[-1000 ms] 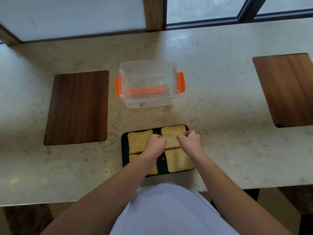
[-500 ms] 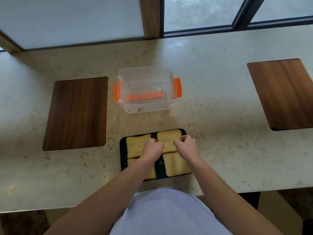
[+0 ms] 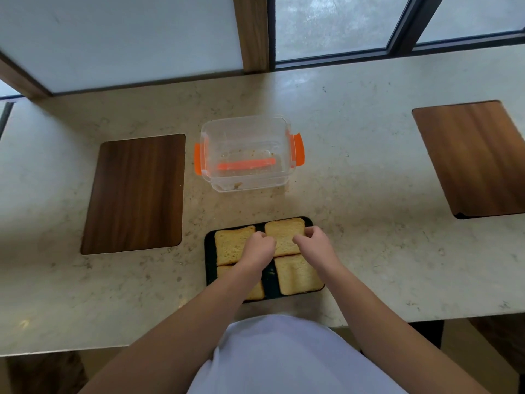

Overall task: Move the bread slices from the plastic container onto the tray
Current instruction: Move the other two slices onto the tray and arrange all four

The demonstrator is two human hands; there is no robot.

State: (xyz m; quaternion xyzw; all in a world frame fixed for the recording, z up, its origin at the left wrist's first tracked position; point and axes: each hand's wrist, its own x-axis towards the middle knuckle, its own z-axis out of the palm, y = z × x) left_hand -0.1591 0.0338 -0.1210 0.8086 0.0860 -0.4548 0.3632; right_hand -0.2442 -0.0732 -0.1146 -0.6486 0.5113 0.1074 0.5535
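A black tray [image 3: 209, 253] lies at the near edge of the counter with several toasted bread slices on it. My left hand [image 3: 259, 247] and my right hand [image 3: 314, 242] are curled at the left and right edges of the far right bread slice [image 3: 284, 234], which lies flat on the tray. Other slices are the far left one [image 3: 231, 245] and the near right one [image 3: 298, 275]; my left forearm partly covers the near left one. Behind the tray stands the clear plastic container [image 3: 247, 185] with orange clips, holding only crumbs.
A dark wooden board [image 3: 136, 191] lies left of the container, and a lighter wooden board [image 3: 471, 157] lies at the far right. The pale stone counter [image 3: 369, 194] ends at a window frame behind. My white shirt fills the bottom of the view.
The view has tilted, so everything sits lower in the frame. Both hands stay at the edges of the far right slice; the slices and container have not moved.
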